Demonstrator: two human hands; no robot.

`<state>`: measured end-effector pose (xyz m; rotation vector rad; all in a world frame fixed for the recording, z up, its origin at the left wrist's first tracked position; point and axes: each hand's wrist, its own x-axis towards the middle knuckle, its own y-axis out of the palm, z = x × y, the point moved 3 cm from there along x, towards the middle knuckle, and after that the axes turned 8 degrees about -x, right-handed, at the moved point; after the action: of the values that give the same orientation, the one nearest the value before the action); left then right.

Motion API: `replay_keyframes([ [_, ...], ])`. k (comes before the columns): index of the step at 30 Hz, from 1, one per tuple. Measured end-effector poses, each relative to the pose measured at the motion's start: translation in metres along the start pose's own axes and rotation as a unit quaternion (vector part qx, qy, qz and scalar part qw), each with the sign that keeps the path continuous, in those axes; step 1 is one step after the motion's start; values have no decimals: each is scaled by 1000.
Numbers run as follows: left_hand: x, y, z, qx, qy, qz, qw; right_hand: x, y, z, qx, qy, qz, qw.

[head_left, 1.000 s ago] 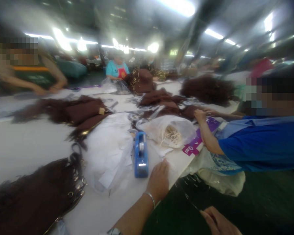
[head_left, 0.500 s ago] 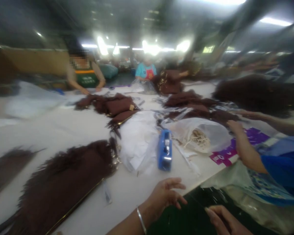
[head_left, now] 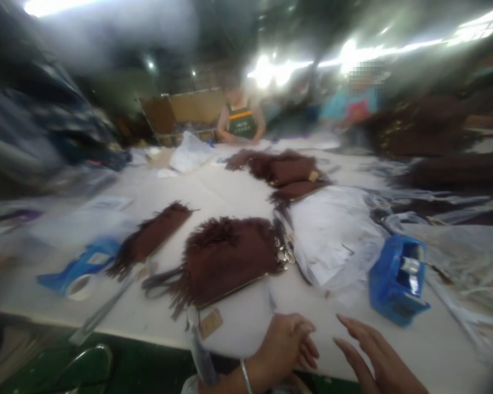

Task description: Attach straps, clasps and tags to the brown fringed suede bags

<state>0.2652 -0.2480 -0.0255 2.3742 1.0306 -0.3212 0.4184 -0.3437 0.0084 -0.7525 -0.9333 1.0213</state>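
Observation:
My left hand (head_left: pixel 288 340), with a silver bangle at the wrist, is above the table's front edge. Its fingers are loosely bent, and I see nothing in them. To its right is my right hand (head_left: pixel 372 350), thumb and fingers apart, holding nothing visible. Just beyond my left hand lies a brown fringed bag (head_left: pixel 232 260) with a gold-coloured zip edge and metal clips at its right end. A small brown tag (head_left: pixel 211 323) rests by its lower edge. A blue tape dispenser (head_left: pixel 396 279) stands beyond my right hand.
A clear plastic bag with white sheets (head_left: pixel 332 235) lies beside the dispenser. Further left are a smaller fringed brown bag (head_left: pixel 158 232) and a second blue tape dispenser (head_left: pixel 92 262). More brown bags (head_left: pixel 293 169) lie behind. A co-worker in a green apron (head_left: pixel 241 123) is across the table.
The view has swung left, so the table's things appear further right. My left hand's fingers have bent more; my right hand has come up into view and its fingers have parted.

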Motion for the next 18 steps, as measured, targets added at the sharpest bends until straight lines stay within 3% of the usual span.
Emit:
replay_keyframes([
  [4,-12,-16,4,131,26,21,991,28,19,61,55,-39,41,997],
  [6,-19,-24,3,153,32,21,987,33,28,81,104,-25,54,993],
  [9,-34,-39,-9,157,25,35,987,34,36,90,186,49,88,977],
  [11,-46,-59,-27,228,74,-2,971,36,39,89,250,120,117,954],
  [13,-56,-87,-51,366,164,-106,910,39,42,87,317,176,131,923],
  [15,-62,-117,-70,509,224,-201,806,45,48,87,376,202,132,895],
  [17,-59,-145,-81,615,230,-229,719,54,56,91,414,204,145,875],
  [18,-55,-157,-85,651,217,-222,692,59,61,93,421,200,153,871],
])
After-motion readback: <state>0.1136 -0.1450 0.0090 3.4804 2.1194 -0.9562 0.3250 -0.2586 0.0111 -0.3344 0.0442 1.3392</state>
